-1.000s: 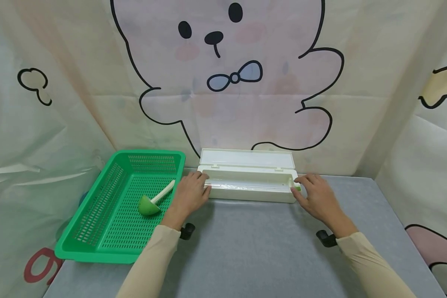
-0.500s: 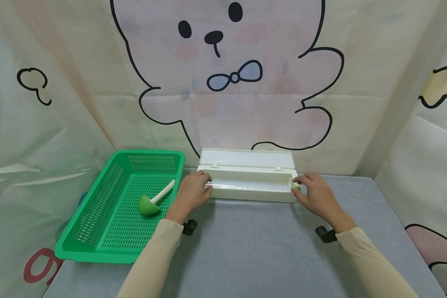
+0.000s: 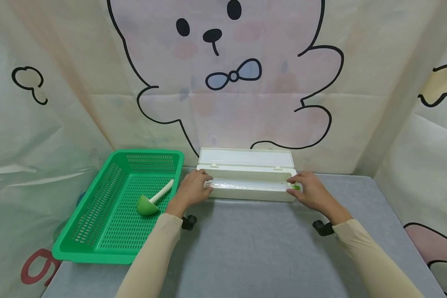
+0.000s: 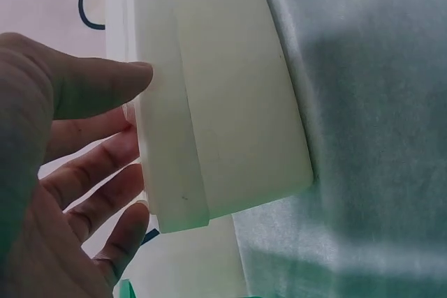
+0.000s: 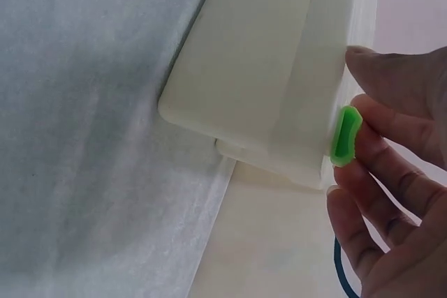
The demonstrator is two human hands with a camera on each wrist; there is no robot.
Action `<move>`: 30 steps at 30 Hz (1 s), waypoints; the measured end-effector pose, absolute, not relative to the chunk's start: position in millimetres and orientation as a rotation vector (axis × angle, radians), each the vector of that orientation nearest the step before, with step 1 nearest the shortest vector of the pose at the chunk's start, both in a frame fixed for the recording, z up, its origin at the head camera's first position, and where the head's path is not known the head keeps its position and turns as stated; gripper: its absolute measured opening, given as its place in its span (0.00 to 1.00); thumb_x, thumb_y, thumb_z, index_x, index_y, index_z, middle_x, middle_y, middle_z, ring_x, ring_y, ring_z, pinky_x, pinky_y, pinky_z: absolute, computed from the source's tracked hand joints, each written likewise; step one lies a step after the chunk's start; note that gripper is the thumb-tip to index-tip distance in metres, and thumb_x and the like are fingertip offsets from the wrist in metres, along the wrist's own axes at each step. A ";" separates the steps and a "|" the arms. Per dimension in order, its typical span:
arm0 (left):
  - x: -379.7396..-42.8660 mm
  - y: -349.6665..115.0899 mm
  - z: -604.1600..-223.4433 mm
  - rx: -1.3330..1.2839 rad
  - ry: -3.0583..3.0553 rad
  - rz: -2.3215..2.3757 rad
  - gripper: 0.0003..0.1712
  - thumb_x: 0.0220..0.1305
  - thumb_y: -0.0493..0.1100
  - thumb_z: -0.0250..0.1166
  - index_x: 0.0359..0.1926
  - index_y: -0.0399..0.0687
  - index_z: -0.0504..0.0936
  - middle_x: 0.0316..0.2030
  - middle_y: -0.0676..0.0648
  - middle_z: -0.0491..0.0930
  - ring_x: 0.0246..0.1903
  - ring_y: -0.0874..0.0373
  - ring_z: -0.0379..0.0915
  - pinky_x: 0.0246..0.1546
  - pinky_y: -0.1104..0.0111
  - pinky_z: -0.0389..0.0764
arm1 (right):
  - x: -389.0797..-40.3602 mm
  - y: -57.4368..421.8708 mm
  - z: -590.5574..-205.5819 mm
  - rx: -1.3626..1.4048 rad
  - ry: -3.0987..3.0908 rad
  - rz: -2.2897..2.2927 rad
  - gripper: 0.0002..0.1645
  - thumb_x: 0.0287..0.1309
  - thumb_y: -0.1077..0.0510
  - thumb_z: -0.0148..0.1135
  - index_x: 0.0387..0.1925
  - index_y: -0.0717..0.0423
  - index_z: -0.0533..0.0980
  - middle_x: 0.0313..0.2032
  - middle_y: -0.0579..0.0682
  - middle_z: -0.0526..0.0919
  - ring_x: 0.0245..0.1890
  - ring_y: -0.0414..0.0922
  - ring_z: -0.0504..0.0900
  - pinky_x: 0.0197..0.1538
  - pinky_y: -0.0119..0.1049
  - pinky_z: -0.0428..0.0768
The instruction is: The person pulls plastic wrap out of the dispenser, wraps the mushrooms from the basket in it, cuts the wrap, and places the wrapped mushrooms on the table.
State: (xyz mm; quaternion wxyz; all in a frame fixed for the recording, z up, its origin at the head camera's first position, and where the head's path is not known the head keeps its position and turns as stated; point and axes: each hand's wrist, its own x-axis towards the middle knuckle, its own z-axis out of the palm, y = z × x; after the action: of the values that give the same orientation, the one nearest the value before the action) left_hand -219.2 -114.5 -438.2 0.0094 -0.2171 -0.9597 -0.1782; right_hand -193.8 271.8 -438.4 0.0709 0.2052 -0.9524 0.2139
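A long white cling film box (image 3: 251,195) stands at the back of the table with its hinged lid (image 3: 246,157) raised. Shiny clear film (image 3: 246,185) stretches along the inside of its front edge. My left hand (image 3: 191,189) grips the left end, thumb (image 4: 129,82) on the front rim and fingers behind it. At the right end, my right hand (image 3: 313,192) has its thumb (image 5: 377,68) on the rim. Its fingers (image 5: 398,172) curl beside a small green plastic piece (image 5: 345,136) at the rim. The fingers partly hide both box ends.
A green perforated basket (image 3: 93,248) stands left of the box, close to my left forearm. In it lies a ladle (image 3: 147,205) with a green bowl and white handle. A printed cloth (image 3: 223,120) hangs right behind the box. Grey cloth covers the table (image 3: 253,248).
My right hand has shifted slightly left, its fingers reaching further over the box's right end. My left hand has edged a little along the rim. The box stays in place.
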 end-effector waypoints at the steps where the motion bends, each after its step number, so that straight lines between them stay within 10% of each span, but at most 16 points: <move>1: -219.1 -115.0 -438.0 -0.674 -3.006 -0.587 0.17 0.68 0.43 0.69 0.55 0.42 0.86 0.51 0.43 0.81 0.53 0.44 0.73 0.55 0.50 0.75 | -194.0 271.4 -438.0 0.618 -2.868 0.649 0.17 0.58 0.61 0.74 0.47 0.67 0.84 0.40 0.59 0.82 0.47 0.61 0.77 0.51 0.60 0.74; 15: -223.5 -116.9 -437.9 -0.473 -3.031 -1.027 0.11 0.66 0.43 0.71 0.46 0.45 0.91 0.49 0.44 0.85 0.61 0.43 0.69 0.65 0.47 0.67 | -198.2 272.1 -445.7 0.572 -2.853 0.867 0.07 0.57 0.63 0.74 0.38 0.61 0.88 0.39 0.56 0.87 0.43 0.56 0.77 0.45 0.52 0.74; 30: -225.8 -114.0 -435.5 -0.342 -2.917 -1.220 0.06 0.64 0.38 0.72 0.38 0.41 0.92 0.40 0.44 0.88 0.46 0.47 0.80 0.48 0.52 0.80 | -195.8 265.7 -450.3 0.330 -2.733 0.986 0.05 0.63 0.62 0.70 0.37 0.61 0.88 0.38 0.57 0.88 0.39 0.54 0.83 0.46 0.52 0.79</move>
State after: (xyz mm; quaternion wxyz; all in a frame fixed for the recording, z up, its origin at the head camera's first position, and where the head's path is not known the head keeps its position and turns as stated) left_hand -225.8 -114.0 -435.5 -0.0195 -0.1076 -0.9171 -0.3834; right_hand -195.8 265.7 -450.3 0.1084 0.1122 -0.9291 0.3353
